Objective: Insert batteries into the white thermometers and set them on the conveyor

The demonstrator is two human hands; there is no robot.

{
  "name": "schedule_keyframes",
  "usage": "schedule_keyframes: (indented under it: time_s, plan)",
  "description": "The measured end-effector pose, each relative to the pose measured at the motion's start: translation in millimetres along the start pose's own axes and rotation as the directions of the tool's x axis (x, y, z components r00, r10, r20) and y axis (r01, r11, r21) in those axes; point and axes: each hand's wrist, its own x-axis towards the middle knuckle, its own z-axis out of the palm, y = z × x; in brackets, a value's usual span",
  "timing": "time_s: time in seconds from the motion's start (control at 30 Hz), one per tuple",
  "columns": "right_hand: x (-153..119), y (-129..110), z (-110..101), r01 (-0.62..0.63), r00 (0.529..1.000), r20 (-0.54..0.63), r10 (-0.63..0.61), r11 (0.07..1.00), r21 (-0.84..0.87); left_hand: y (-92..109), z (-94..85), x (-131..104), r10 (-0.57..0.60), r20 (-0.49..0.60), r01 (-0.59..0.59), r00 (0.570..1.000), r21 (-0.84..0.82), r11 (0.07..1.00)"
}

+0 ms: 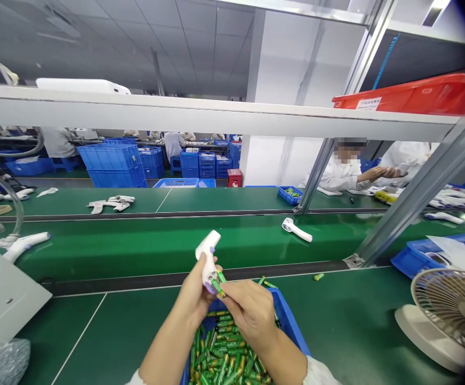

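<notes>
My left hand (195, 291) is closed around a white handheld thermometer (207, 250) with purple parts, its open handle end turned toward me. Green batteries (218, 287) stick out at that end, pinched by the fingers of my right hand (252, 307). How deep they sit in the handle I cannot tell. Both hands are above a blue bin (286, 315) holding many loose green batteries (226, 353) with gold-coloured ends. My forearms cover part of the bin.
Behind the bin runs a green conveyor belt (116, 251), with another white thermometer (296, 230) lying on it. A metal post (412, 198) and a beige fan (449, 315) stand at right. A loose battery (318, 277) lies on the table. Co-workers sit across the belt.
</notes>
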Motion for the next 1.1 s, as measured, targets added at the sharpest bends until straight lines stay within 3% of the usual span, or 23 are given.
schedule_keyframes:
  time_s: [0.1,0.2,0.47,0.6,0.7,0.83,0.93,1.1]
  plan:
    - [3,-1,-1,-0.011,1.000,0.027,0.011,1.000,-0.009,-10,7.4,-13,-0.068,0.056,0.074,0.996,-0.119,0.990]
    - [4,-2,0,-0.024,0.999,0.040,0.024,1.000,-0.016,-8,4.7,-14,-0.064,0.070,0.074,0.996,-0.161,0.984]
    - [5,1,-1,0.103,0.994,0.051,-0.097,0.985,-0.139,-3,3.6,-17,0.019,-0.004,-0.019,1.000,-0.005,1.000]
    - [7,1,0,0.207,0.978,0.018,-0.207,0.965,-0.163,-3,3.2,-17,0.002,-0.006,-0.002,1.000,-0.028,1.000]
    - [7,1,2,0.213,0.977,0.062,-0.205,0.965,-0.154,-3,2.7,-16,0.005,-0.018,-0.006,1.000,-0.033,0.999]
    - [3,3,6,0.127,0.991,0.051,-0.122,0.983,-0.134,-3,0.2,-16,0.028,-0.028,-0.027,0.999,0.009,1.000]
    - [0,5,9,-0.006,0.999,0.043,0.007,1.000,-0.022,-3,-2.5,-14,0.057,-0.033,-0.055,0.998,0.067,0.996]
    - [-4,7,13,-0.234,0.970,0.110,0.218,0.959,0.161,-2,-3.4,-13,0.072,-0.046,-0.064,0.996,0.145,0.987]
